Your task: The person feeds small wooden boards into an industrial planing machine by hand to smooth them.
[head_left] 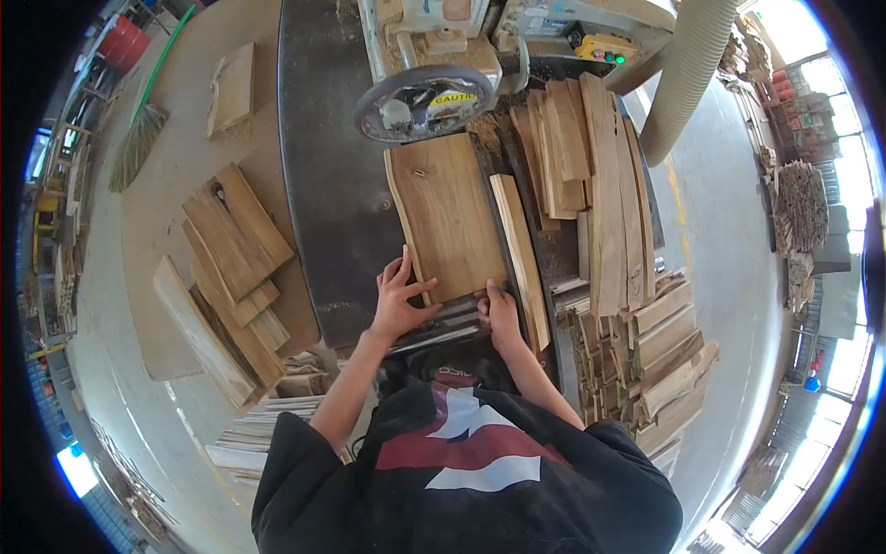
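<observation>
A wide wooden board (448, 217) with a wavy left edge lies flat on the dark metal machine table (328, 203), its far end close to the handwheel. At the board's near left corner, my left hand (400, 300) has its fingers spread, the index finger along the left edge and the thumb by the near end. My right hand (499, 314) grips the near right corner, thumb on top and the other fingers curled. Just right of that hand, a narrow wooden strip (520, 258) lies lengthwise beside the board.
Ahead stands a machine with a handwheel (425, 102), a yellow button panel (604, 49) and a thick hose (688, 83). Long offcuts (604, 194) are piled on the right, with stacked wood (660, 360) below. Boards (238, 231) and a green-handled broom (140, 148) lie left.
</observation>
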Available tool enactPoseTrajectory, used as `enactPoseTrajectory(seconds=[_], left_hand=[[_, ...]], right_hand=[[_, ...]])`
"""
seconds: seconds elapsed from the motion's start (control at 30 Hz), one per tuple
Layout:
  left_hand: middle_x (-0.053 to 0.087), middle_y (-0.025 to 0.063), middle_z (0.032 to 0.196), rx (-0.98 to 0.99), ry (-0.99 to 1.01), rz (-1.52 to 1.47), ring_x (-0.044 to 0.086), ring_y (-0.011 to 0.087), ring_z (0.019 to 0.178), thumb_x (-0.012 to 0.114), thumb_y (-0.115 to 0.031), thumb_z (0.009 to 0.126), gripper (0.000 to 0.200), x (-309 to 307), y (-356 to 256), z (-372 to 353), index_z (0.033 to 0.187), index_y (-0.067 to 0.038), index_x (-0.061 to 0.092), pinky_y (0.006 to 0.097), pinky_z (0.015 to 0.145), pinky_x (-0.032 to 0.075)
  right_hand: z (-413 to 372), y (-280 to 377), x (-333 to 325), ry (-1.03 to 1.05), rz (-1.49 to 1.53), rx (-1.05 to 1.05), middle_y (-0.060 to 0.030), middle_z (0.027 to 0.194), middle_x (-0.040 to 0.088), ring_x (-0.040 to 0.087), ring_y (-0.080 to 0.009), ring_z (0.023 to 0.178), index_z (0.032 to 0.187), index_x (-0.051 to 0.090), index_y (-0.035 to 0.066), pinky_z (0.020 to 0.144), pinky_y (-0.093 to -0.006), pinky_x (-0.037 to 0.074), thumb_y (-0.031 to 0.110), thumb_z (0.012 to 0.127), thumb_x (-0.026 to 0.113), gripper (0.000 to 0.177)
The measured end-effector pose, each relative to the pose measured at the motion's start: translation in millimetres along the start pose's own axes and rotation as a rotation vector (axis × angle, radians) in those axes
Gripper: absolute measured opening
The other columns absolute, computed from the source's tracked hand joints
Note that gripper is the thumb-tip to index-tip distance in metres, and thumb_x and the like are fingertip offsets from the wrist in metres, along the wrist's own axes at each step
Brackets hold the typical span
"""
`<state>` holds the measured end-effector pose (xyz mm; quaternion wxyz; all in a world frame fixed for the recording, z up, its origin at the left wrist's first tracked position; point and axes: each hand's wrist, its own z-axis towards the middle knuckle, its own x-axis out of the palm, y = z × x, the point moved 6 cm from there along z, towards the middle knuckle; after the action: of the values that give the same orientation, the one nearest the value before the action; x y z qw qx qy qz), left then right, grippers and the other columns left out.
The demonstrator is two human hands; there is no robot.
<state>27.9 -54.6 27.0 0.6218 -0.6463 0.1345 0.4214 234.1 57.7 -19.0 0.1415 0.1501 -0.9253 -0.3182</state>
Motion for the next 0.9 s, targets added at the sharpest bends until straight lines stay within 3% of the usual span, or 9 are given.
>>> enactPoseTrajectory(seconds=[0.2,0.5,0.57,0.7,0.77,0.83,0.9], left_hand=[[0.031,0.0226,0.171,-0.002,-0.028,-0.008,0.044,0.0419,0.143,0.099,-0.025,0.062,0.051,-11.3,18.7,38.5,0.111,-0.019,0.084,0.0517,0.113,0.040],[0.031,0.0210,0.170,-0.069,-0.033,-0.110,0.039,0.0428,0.148,0.100,-0.024,0.064,0.073,-35.0,52.8,103.5,0.131,-0.011,0.073,0.0537,0.116,0.044],[0.038,0.0256,0.165,-0.082,-0.084,-0.163,0.044,0.0426,0.143,0.099,-0.018,0.061,0.063,-44.7,53.1,118.7,0.117,-0.008,0.071,0.0497,0.115,0.046],[0.048,0.0237,0.159,-0.055,-0.174,-0.180,0.052,0.0391,0.137,0.099,-0.014,0.060,0.061,-48.9,69.0,139.6,0.113,-0.005,0.070,0.0484,0.111,0.050],[0.059,0.0207,0.150,-0.183,-0.265,-0.304,0.059,0.0348,0.131,0.099,-0.012,0.060,0.060,-50.2,79.7,145.8,0.112,-0.004,0.070,0.0466,0.106,0.054],[0.065,0.0195,0.142,-0.161,-0.309,-0.241,0.064,0.0322,0.125,0.099,-0.010,0.061,0.057,-52.3,74.3,145.7,0.110,-0.002,0.071,0.0441,0.102,0.057],[0.068,0.0192,0.138,-0.175,-0.411,-0.279,0.068,0.0318,0.120,0.099,-0.008,0.061,0.057,-46.1,74.2,136.9,0.110,-0.002,0.071,0.0424,0.100,0.059]], right_hand=[[23.5,29.3,27.1,0.058,0.056,0.023,0.0049,0.060,0.047,0.039,-0.0071,0.045,0.096,0.062,0.008,0.042,-0.0261,0.025,0.049,0.110,0.052,0.045],[74.6,81.0,69.0,0.042,0.022,-0.012,0.0054,0.061,0.043,0.037,-0.0072,0.047,0.094,0.060,0.009,0.044,-0.0260,0.025,0.045,0.112,0.048,0.042],[84.7,85.9,76.2,0.028,0.037,-0.011,0.0044,0.060,0.045,0.036,-0.0078,0.045,0.093,0.059,0.008,0.043,-0.0266,0.024,0.046,0.112,0.048,0.044],[108.4,105.9,97.5,0.007,0.093,-0.007,0.0033,0.059,0.045,0.036,-0.0091,0.043,0.090,0.059,0.008,0.041,-0.0274,0.024,0.046,0.111,0.049,0.045],[121.9,116.5,110.9,0.037,0.108,-0.024,0.0029,0.059,0.045,0.036,-0.0099,0.042,0.086,0.058,0.008,0.041,-0.0277,0.028,0.046,0.111,0.050,0.046],[122.1,118.6,117.2,-0.156,0.086,-0.193,0.0029,0.059,0.043,0.038,-0.0101,0.043,0.083,0.056,0.008,0.042,-0.0280,0.030,0.045,0.111,0.051,0.046],[124.2,116.9,119.7,-0.168,0.075,-0.206,0.0023,0.059,0.041,0.040,-0.0102,0.045,0.082,0.055,0.008,0.043,-0.0280,0.031,0.046,0.111,0.051,0.048]])
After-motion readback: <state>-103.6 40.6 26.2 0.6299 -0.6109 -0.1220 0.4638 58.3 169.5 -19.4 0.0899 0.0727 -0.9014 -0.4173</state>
